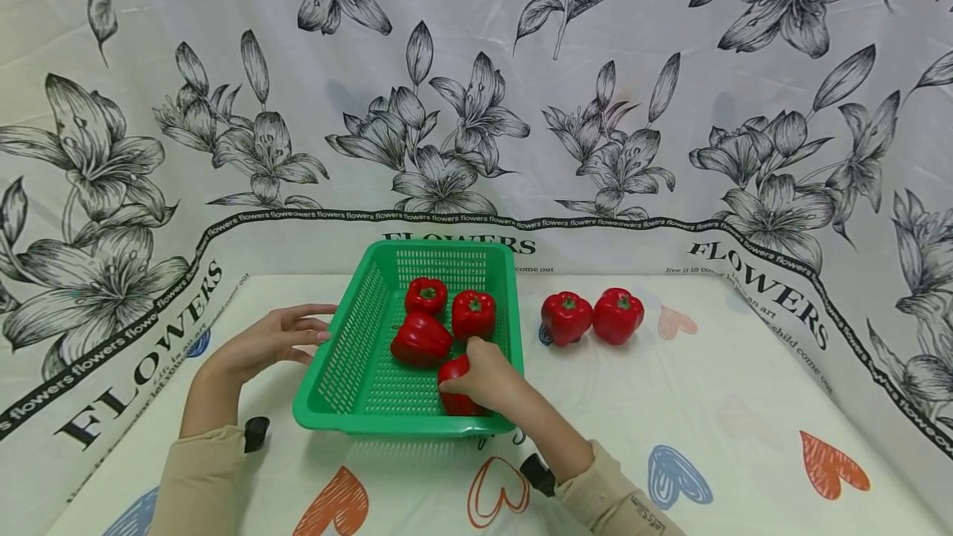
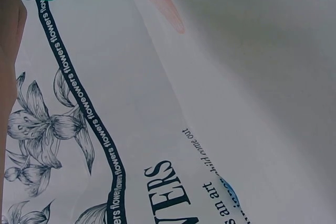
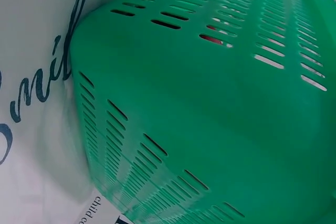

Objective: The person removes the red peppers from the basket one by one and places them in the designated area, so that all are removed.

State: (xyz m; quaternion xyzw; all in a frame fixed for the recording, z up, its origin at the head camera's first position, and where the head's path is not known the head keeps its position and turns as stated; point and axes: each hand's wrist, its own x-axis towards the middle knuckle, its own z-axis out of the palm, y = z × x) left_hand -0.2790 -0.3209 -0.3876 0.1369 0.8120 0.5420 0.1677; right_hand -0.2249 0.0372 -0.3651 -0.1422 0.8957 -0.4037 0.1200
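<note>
Clearly, the right hand (image 1: pixel 487 375) grasps a glossy red bell pepper (image 1: pixel 457 404) in the near right corner of a green perforated plastic basket (image 1: pixel 372 423); a loose pinch could let its smooth skin slip. The basket's raised rim could obstruct a low lift. The left hand (image 1: pixel 264 342), fingers relaxed, is beside the basket. Three other red peppers (image 1: pixel 421 340) crowd behind; two (image 1: pixel 567 318) sit outside on white heart-printed cloth (image 1: pixel 596 404).

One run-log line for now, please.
right hand: holds red pepper in green basket | left hand: beside basket | three other peppers in basket | two peppers on table
</note>
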